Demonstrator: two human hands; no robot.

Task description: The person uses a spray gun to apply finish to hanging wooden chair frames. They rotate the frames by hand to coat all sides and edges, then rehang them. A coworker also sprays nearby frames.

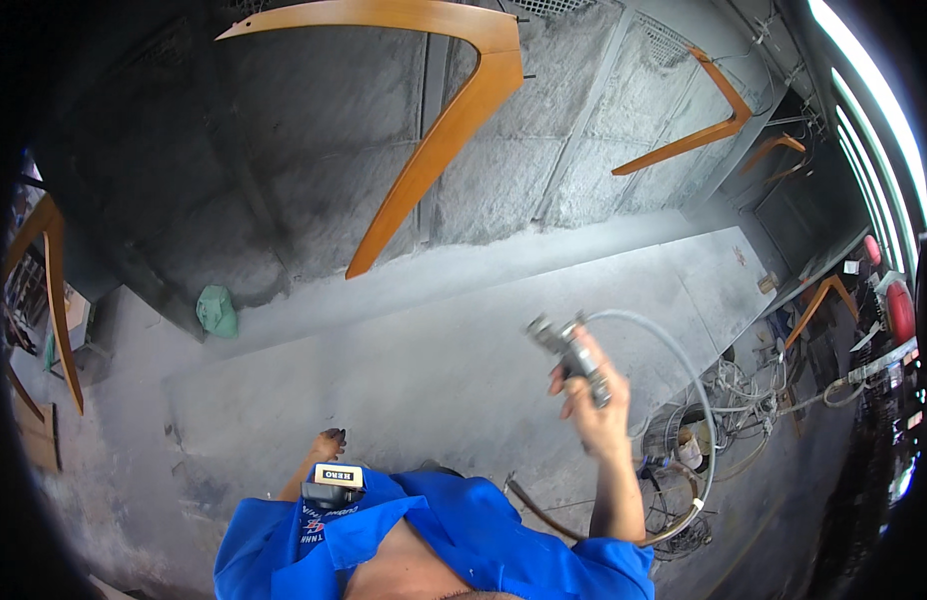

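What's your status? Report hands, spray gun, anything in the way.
Right hand gripping spray gun; left hand low, grasp unclear. Bent wooden piece hanging ahead, nothing seen between it and spray gun. Hose looping off right.

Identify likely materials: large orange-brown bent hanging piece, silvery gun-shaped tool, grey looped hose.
Orange-brown bent piece: likely wood, satin-coated; warm tone, soft sheen.
Silvery gun-shaped tool: probably metal, polished; bright highlights, though blurred.
Grey looped hose: smooth plastic or rubber, unclear which; bends evenly.

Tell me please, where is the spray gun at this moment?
In the head view, the spray gun is right of centre, gripped in the right hand, with the pale hose arcing on its right.
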